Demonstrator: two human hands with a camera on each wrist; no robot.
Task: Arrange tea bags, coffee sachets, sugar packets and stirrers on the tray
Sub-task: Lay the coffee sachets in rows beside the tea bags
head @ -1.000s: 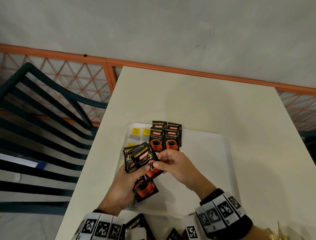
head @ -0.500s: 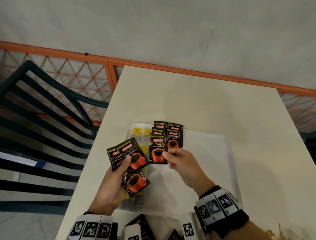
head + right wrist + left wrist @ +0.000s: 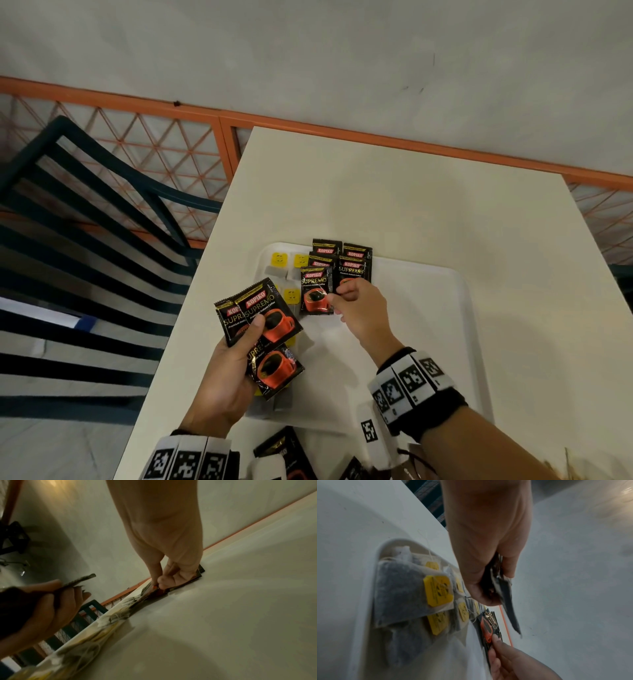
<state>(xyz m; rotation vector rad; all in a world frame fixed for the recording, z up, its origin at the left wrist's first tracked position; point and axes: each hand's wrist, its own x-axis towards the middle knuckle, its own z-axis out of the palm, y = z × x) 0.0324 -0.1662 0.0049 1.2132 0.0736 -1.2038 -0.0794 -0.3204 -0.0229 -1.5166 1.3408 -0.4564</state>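
The right hand [image 3: 359, 308], having drawn one coffee sachet [image 3: 317, 291] from the left hand's [image 3: 226, 380] fanned stack [image 3: 265, 318], is now pinching it down onto the tray [image 3: 428, 308], lengthening the coffee row.

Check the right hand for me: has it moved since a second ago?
Yes. The right hand has gone from beside the left hand toward the tray's far edge, and now pinches one coffee sachet at the sachet rows.

Tea bags [image 3: 278, 260] lie left of coffee sachets [image 3: 354, 263] — on the tray [image 3: 428, 308].
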